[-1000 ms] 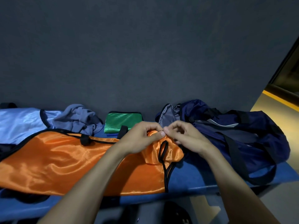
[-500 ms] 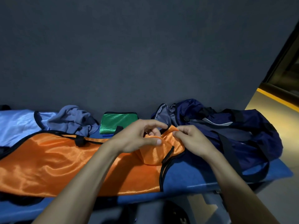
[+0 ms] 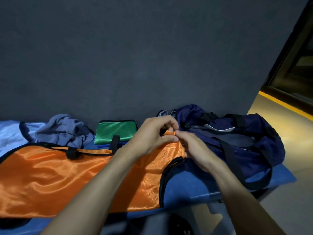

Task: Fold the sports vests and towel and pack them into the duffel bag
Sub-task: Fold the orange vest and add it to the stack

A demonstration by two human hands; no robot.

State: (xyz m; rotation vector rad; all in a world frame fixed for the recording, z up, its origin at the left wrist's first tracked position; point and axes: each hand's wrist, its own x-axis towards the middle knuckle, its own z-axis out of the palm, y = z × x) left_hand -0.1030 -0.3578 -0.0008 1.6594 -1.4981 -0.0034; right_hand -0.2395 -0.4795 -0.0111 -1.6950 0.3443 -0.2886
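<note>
A person works at a blue bench, both hands meeting over the shoulder end of an orange vest that lies spread flat along it. The left hand pinches the orange cloth between thumb and curled fingers; the right hand grips the same bunched edge from the other side, fingertips touching the left thumb. The satin-like fabric looks light, limp and slippery, likely to slide out of a loose fold, so the black-bound strap edge seems the surest place to hold. Behind lie a folded green vest, a crumpled grey towel and a pale blue vest. The navy duffel bag slumps just right of the hands, its top apparently open.
</note>
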